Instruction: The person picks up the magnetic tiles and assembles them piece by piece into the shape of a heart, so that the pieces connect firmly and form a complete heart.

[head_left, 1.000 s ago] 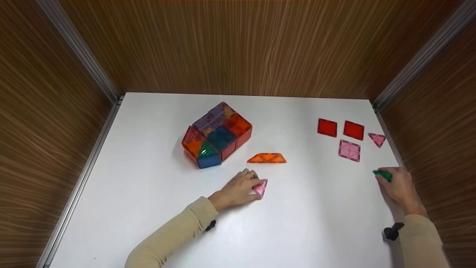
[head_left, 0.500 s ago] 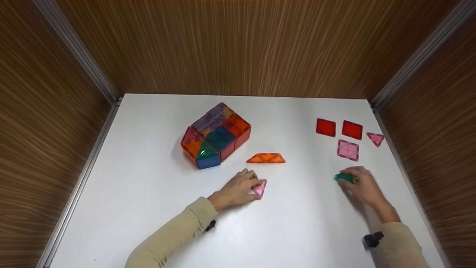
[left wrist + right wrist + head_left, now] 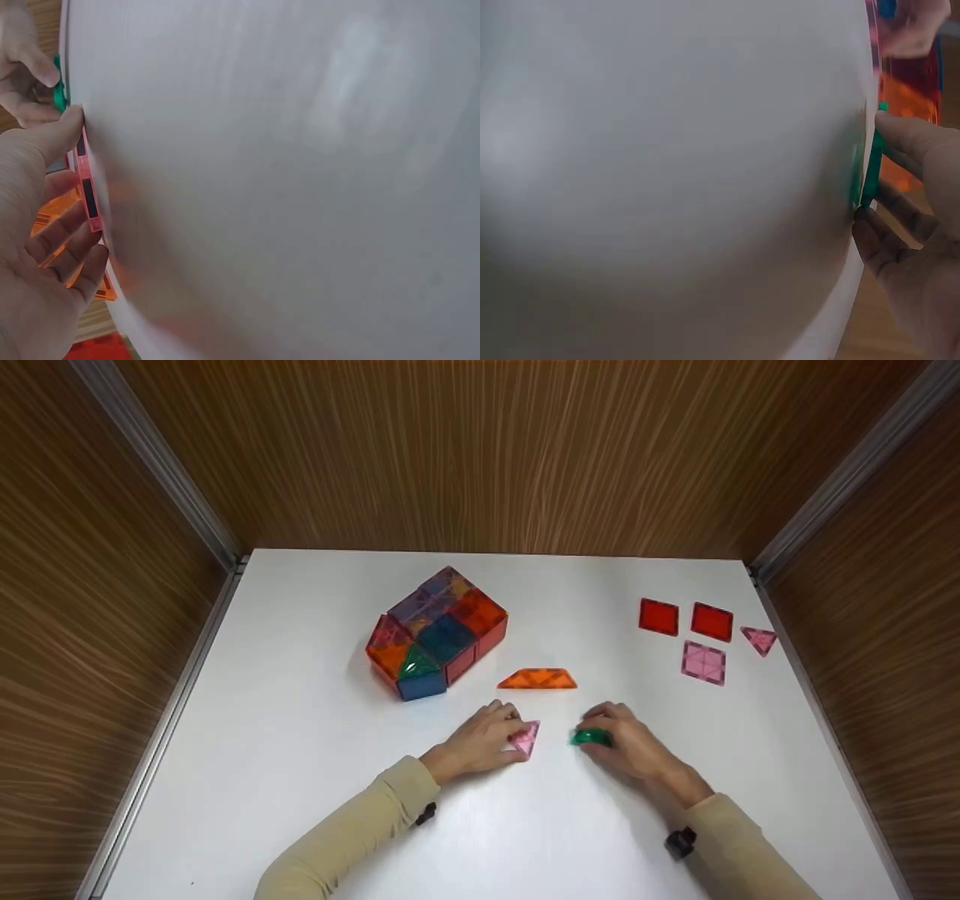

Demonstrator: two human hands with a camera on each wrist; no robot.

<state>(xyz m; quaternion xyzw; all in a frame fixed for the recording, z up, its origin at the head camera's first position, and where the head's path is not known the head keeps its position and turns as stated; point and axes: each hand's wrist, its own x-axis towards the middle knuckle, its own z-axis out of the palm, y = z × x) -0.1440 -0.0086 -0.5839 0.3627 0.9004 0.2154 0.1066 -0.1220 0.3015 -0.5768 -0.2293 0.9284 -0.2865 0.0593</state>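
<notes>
My left hand (image 3: pixel 484 741) pinches a pink triangular magnetic tile (image 3: pixel 527 739) close to the white table, its pink edge (image 3: pixel 88 184) showing between thumb and fingers in the left wrist view. To the right of it, my right hand (image 3: pixel 630 744) pinches a green magnetic tile (image 3: pixel 591 736); its fingers hide part of that tile's outline. The two tiles are apart, with a narrow gap between them. In the right wrist view the green tile's edge (image 3: pixel 873 161) is just above the table. An orange trapezoid built from tiles (image 3: pixel 538 679) lies beyond both hands.
A multicoloured block of magnetic tiles (image 3: pixel 442 626) stands at the back left. At the right lie two red square tiles (image 3: pixel 658 616), a pink square tile (image 3: pixel 704 663) and another pink triangle (image 3: pixel 760 640). Wood-patterned walls (image 3: pixel 495 457) border the white table (image 3: pixel 300 780).
My right hand has carried the green tile leftward from the table's right edge to near the pink triangle. The left hand has stayed in place with its tile.
</notes>
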